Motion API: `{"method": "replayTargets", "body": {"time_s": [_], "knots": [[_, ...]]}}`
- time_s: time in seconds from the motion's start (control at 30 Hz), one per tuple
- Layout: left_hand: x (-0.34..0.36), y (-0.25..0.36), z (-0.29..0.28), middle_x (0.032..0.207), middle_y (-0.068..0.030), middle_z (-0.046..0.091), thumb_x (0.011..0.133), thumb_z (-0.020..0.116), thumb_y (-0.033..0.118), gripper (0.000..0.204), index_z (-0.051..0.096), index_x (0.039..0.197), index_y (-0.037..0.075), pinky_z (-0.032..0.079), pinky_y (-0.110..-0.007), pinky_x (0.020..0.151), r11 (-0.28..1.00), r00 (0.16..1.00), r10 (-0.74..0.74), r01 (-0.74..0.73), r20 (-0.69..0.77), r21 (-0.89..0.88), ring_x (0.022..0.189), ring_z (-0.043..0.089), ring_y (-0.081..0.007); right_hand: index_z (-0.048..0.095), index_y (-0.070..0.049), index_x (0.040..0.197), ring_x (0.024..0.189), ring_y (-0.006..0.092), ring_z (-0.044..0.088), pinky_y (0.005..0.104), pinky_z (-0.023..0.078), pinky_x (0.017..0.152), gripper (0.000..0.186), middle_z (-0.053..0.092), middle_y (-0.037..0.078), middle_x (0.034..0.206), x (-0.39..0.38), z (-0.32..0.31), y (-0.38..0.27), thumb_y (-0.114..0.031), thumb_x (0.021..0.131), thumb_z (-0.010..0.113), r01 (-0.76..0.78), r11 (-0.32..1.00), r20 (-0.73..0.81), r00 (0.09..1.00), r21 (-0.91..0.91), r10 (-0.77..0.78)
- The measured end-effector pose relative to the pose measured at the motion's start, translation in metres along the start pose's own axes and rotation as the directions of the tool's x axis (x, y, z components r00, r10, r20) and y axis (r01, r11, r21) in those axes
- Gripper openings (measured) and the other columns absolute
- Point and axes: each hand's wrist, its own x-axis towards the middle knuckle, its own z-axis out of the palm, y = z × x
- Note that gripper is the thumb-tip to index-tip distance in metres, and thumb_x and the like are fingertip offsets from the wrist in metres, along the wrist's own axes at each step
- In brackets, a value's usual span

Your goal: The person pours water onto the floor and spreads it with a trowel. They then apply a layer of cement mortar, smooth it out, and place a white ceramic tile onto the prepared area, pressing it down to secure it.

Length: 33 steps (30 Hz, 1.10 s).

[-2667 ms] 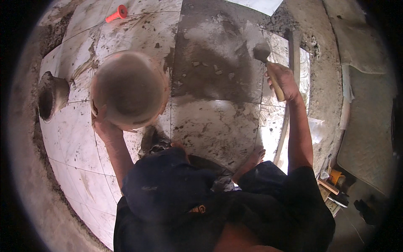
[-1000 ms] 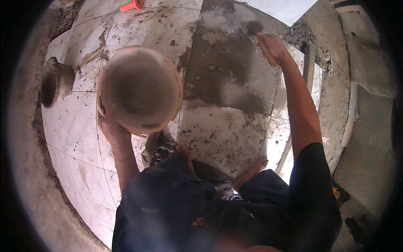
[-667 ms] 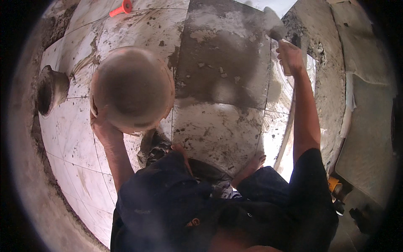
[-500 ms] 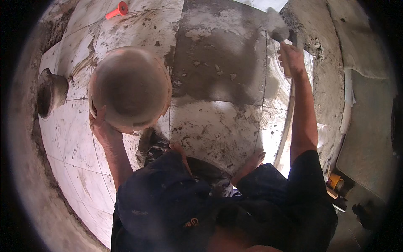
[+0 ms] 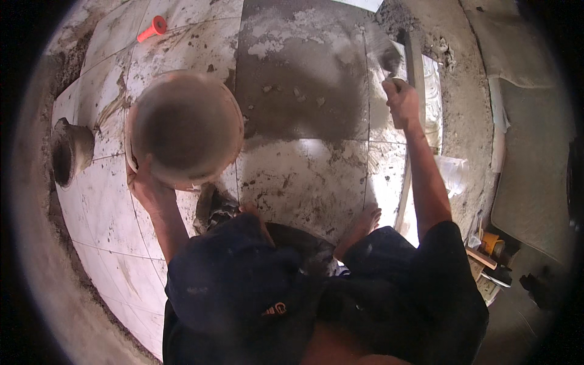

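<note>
I grip a mud-coated round bucket (image 5: 182,137) by its left rim with my left hand (image 5: 147,185); its inside looks grey and mostly bare. My right hand (image 5: 401,103) is closed on the handle of a trowel, whose motion-blurred blade (image 5: 386,55) is over the tiles right of a tile covered in wet grey mortar (image 5: 298,85). A cement-crusted hollow vessel (image 5: 67,155) lies at the left. A red plastic cone-like piece (image 5: 151,29) lies on the tiles at the upper left.
Smeared white tiles (image 5: 304,182) surround my bare feet (image 5: 364,228), with dark crumpled material (image 5: 216,210) by the left foot. A long straight bar (image 5: 414,64) runs along the right tiles. Farther right are a grey mat (image 5: 529,164), a yellow container (image 5: 491,244) and assorted pieces.
Over the last second my right hand with the trowel swung right and then came down toward me. My left hand still holds the bucket in about the same place. The view shifts slightly.
</note>
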Motion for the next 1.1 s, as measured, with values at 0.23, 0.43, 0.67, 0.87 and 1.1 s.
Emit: {"method": "replayTargets", "body": {"time_s": [0.23, 0.43, 0.67, 0.87, 1.1], "knots": [[-0.002, -0.004, 0.007, 0.115, -0.017, 0.065, 0.081, 0.055, -0.003, 0.041, 0.058, 0.122, -0.007, 0.053, -0.036, 0.09, 1.0, 1.0, 0.028, -0.028, 0.006, 0.011, 0.1, 0.065, -0.0268, 0.062, -0.001, 0.107, 0.057, 0.0189, 0.059, 0.0301, 0.049, 0.047, 0.032, 0.06, 0.008, 0.074, 0.011, -0.002, 0.087, -0.031, 0.097, 0.052, -0.412, 0.633, 0.21, 0.904, 0.655, 0.372], [-0.003, -0.007, -0.002, 0.115, -0.0185, 0.065, 0.08, 0.057, -0.003, 0.043, 0.057, 0.123, -0.008, 0.053, -0.035, 0.089, 0.999, 0.999, -0.007, 0.005, 0.043, 0.052, 0.101, 0.065, -0.027, 0.063, -0.002, 0.108, 0.062, 0.0197, 0.062, 0.0349, 0.052, 0.051, 0.04, 0.063, 0.011, 0.081, 0.028, 0.024, 0.047, -0.04, 0.094, 0.061, -0.343, 0.816, 0.302, 0.928, 0.466, 0.219], [-0.008, -0.006, 0.017, 0.123, -0.0215, 0.059, 0.08, 0.062, -0.002, 0.052, 0.048, 0.13, -0.007, 0.051, -0.044, 0.095, 0.999, 0.995, 0.028, -0.032, 0.101, 0.04, 0.11, 0.061, -0.0331, 0.064, 0.004, 0.1, 0.074, 0.0271, 0.067, 0.0365, 0.055, 0.071, 0.034, 0.069, 0.012, 0.1, -0.063, -0.01, -0.108, -0.029, 0.091, 0.065, 0.603, 0.776, 0.221, 0.743, 0.186, -0.631], [-0.012, -0.017, 0.033, 0.114, -0.0178, 0.066, 0.081, 0.061, -0.005, 0.042, 0.058, 0.123, -0.007, 0.051, -0.037, 0.093, 0.987, 0.983, 0.072, -0.094, 0.167, 0.132, 0.1, 0.065, -0.0264, 0.066, -0.002, 0.095, 0.084, 0.0294, 0.066, 0.0406, 0.057, 0.072, 0.015, 0.062, 0.015, 0.097, -0.123, 0.07, -0.176, -0.012, 0.086, 0.06, 0.823, 0.537, 0.529, 0.544, -0.186, -0.651], [-0.033, -0.025, 0.053, 0.135, -0.0165, 0.057, 0.082, 0.056, -0.01, 0.051, 0.054, 0.132, -0.008, 0.039, -0.036, 0.108, 0.879, 0.918, 0.208, -0.327, 0.339, 0.346, 0.126, 0.053, -0.0254, 0.063, 0.004, 0.087, 0.079, 0.0337, 0.066, 0.0417, 0.056, 0.067, 0.015, 0.061, 0.017, 0.093, -0.172, 0.105, -0.189, -0.007, 0.082, 0.055, 0.84, 0.52, 0.716, 0.458, -0.154, -0.526]]}}
